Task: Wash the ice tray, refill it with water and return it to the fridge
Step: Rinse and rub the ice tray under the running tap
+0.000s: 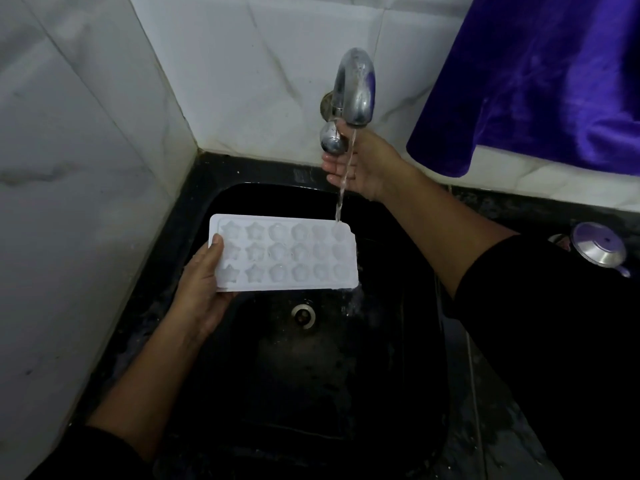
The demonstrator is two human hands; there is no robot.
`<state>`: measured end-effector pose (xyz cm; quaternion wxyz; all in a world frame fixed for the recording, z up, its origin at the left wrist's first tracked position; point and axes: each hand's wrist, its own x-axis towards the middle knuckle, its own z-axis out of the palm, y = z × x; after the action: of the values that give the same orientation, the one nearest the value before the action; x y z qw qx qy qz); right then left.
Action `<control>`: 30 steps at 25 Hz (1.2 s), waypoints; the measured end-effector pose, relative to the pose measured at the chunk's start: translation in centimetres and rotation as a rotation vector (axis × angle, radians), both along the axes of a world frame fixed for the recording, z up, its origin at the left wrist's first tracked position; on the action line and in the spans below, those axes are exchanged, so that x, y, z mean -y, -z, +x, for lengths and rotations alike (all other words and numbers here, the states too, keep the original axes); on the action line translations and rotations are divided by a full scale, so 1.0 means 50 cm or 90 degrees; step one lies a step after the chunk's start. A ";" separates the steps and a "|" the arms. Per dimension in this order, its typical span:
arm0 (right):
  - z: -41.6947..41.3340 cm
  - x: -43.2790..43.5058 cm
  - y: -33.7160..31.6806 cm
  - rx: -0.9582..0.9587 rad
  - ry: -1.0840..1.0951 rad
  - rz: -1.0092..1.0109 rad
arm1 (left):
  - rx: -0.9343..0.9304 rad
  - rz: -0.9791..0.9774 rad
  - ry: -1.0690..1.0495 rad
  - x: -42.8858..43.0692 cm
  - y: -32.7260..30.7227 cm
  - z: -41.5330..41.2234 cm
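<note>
A white ice tray (287,258) with star and round moulds hangs level over the black sink (221,202). My left hand (201,289) grips its left end, thumb on top and fingers underneath. A thin stream of water (343,192) falls from the chrome tap (356,88) onto the tray's far right corner and runs off the right edge. My right hand (360,164) reaches behind the stream and holds the round tap knob (330,140).
The sink drain (304,315) lies below the tray. White marble tiles line the wall at left and behind. A purple cloth (540,77) hangs at the upper right. A steel lid with a purple knob (599,249) sits on the dark counter at right.
</note>
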<state>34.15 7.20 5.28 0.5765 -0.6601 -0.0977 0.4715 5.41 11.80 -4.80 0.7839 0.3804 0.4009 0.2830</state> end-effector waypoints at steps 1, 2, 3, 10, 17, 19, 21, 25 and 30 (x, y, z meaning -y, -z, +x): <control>0.004 0.007 0.004 -0.036 -0.001 0.014 | 0.007 0.002 0.005 0.001 0.001 -0.001; 0.007 0.018 0.012 -0.063 0.007 0.018 | 0.016 0.005 0.011 0.003 0.000 -0.003; 0.005 0.035 0.022 -0.076 0.007 0.001 | 0.025 0.010 0.018 0.006 0.000 -0.006; -0.108 0.237 0.124 -0.113 -0.146 -0.167 | 0.045 0.073 0.027 0.035 -0.020 -0.027; -0.183 0.281 0.074 0.036 0.035 0.010 | -0.138 0.148 0.053 0.087 -0.091 -0.041; -0.207 0.290 0.062 0.082 0.047 0.030 | -0.138 0.143 0.066 0.101 -0.107 -0.048; -0.226 0.294 0.046 0.137 0.058 0.043 | -0.121 0.122 0.064 0.108 -0.127 -0.053; -0.250 0.298 -0.006 0.212 0.090 0.124 | -0.081 0.101 0.042 0.109 -0.189 -0.050; -0.263 0.305 -0.078 0.301 0.123 0.260 | 0.081 0.143 -0.014 0.085 -0.256 -0.053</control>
<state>21.00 -8.04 9.17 0.7005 -0.6281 -0.2587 0.2188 2.74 7.54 8.00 0.7570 0.4427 0.3205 0.3581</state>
